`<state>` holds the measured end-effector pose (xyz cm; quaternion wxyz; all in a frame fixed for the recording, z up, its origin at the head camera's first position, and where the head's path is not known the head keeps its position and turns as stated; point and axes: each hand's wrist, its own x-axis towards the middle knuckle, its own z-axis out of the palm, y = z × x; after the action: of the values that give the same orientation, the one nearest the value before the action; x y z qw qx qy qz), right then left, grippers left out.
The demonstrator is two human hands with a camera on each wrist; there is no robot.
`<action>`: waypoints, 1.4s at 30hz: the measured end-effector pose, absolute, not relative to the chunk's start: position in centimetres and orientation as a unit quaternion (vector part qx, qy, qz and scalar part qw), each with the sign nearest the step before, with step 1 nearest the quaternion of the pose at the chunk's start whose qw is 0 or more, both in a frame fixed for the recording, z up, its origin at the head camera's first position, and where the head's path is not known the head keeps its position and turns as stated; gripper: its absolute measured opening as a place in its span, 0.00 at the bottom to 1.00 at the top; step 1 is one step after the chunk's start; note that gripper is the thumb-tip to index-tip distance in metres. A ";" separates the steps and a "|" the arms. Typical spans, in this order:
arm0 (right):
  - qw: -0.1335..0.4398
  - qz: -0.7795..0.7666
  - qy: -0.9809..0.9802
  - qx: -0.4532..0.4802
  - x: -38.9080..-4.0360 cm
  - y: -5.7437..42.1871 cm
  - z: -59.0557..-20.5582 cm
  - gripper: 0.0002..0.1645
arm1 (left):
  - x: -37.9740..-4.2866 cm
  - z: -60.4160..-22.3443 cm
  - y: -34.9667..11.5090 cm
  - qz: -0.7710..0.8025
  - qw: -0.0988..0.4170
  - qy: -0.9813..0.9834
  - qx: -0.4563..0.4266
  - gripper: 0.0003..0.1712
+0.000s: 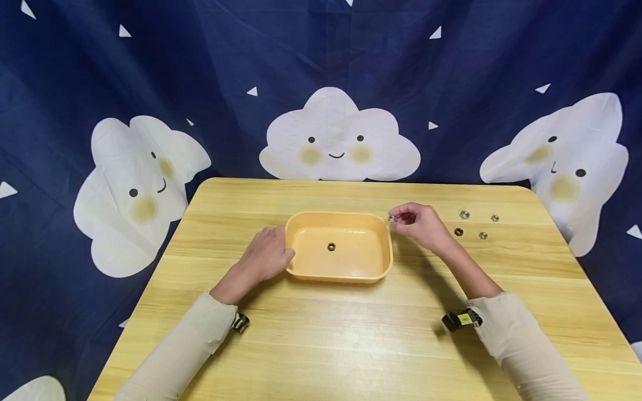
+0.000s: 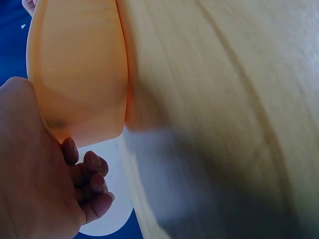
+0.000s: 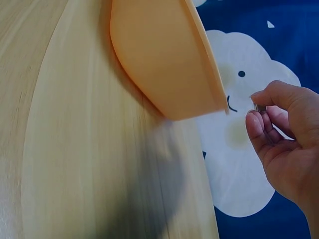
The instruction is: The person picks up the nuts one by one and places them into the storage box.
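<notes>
Head view: A person in pale sleeves works at a wooden table in front of a navy curtain printed with smiling white clouds. A shallow orange plastic tub with rounded corners sits toward the table's far edge, a strip of wood separating the two. The left hand grips the tub's left rim, thumb over the edge. One dark hex nut lies flat on the tub floor, left of centre, with space on every side before the walls. The right hand pinches a silver hex nut at the tub's right rim, near the far corner. Beyond that hand, four loose nuts rest apart from one another, three silver and one dark, well in from the right edge. A wide span of wood runs from the tub toward the person.

Left wrist view: The left hand's fingers curl at the tub's end wall; the tub's base meets the wood along a long edge.

Right wrist view: Thumb and fingertips hold the silver nut, mostly hidden here, seemingly just off the tub's rim.
</notes>
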<state>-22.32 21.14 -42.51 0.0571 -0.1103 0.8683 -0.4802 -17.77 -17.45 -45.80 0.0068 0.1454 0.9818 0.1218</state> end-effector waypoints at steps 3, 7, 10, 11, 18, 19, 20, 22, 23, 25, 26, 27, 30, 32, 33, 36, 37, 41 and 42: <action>0.055 -0.484 0.865 -0.117 -22.2 20.8 -42.4 0.18 | -17.8 -45.8 -17.4 0.120 0.011 0.982 0.146 0.13; 0.053 -0.485 0.864 -0.122 -22.2 20.4 -42.4 0.18 | -17.9 -45.7 -17.4 0.118 0.016 0.982 0.148 0.13; 0.052 -0.487 0.864 -0.121 -22.2 20.2 -42.4 0.18 | -17.9 -45.8 -17.4 0.119 0.020 0.982 0.147 0.13; 0.053 -0.489 0.863 -0.120 -22.2 20.1 -42.4 0.18 | -17.9 -45.8 -17.4 0.119 0.021 0.982 0.147 0.13; 0.075 -0.500 0.853 -0.130 -22.2 19.4 -42.5 0.17 | -17.8 -45.8 -17.3 0.123 0.028 0.982 0.143 0.12; 0.077 -0.501 0.852 -0.132 -22.2 19.2 -42.5 0.17 | -17.8 -45.8 -17.3 0.123 0.029 0.982 0.142 0.12; 0.078 -0.501 0.852 -0.133 -22.2 19.1 -42.5 0.17 | -17.7 -45.8 -17.3 0.124 0.029 0.982 0.142 0.12; 0.078 -0.501 0.851 -0.133 -22.2 18.9 -42.6 0.17 | -17.7 -45.7 -17.3 0.124 0.027 0.982 0.142 0.12; 0.078 -0.502 0.851 -0.134 -22.2 18.7 -42.7 0.17 | -17.7 -45.6 -17.3 0.124 0.027 0.982 0.141 0.12; 0.079 -0.502 0.851 -0.133 -22.3 18.5 -42.8 0.17 | -17.7 -45.6 -17.3 0.125 0.028 0.982 0.141 0.12; 0.079 -0.502 0.851 -0.132 -22.3 18.3 -42.8 0.16 | -17.7 -45.6 -17.3 0.125 0.028 0.982 0.141 0.13; 0.078 -0.501 0.851 -0.133 -22.3 18.2 -42.9 0.16 | -17.7 -45.6 -17.3 0.125 0.028 0.982 0.141 0.13; 0.075 -0.501 0.851 -0.140 -22.4 17.6 -42.8 0.15 | -17.7 -45.6 -17.4 0.127 0.026 0.981 0.141 0.13; 0.072 -0.500 0.850 -0.147 -22.4 17.2 -42.8 0.15 | -17.7 -45.7 -17.4 0.127 0.024 0.981 0.142 0.12; 0.072 -0.499 0.851 -0.151 -22.4 17.1 -42.8 0.15 | -17.7 -45.7 -17.4 0.128 0.022 0.981 0.143 0.12; 0.076 -0.499 0.850 -0.155 -22.4 16.6 -42.9 0.15 | -17.7 -45.7 -17.4 0.127 0.024 0.981 0.143 0.12; 0.078 -0.498 0.849 -0.157 -22.4 16.4 -42.9 0.15 | -17.7 -45.7 -17.5 0.127 0.025 0.981 0.144 0.12; 0.083 -0.497 0.849 -0.160 -22.4 16.0 -43.1 0.15 | -17.7 -45.7 -17.5 0.125 0.026 0.981 0.144 0.12; 0.085 -0.496 0.849 -0.162 -22.4 15.9 -43.1 0.15 | -17.7 -45.7 -17.5 0.126 0.025 0.981 0.145 0.12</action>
<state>-22.39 15.87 -43.10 0.0846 -0.1621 0.8488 -0.4962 -17.67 -17.47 -45.70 0.0254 0.1447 0.9810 0.1265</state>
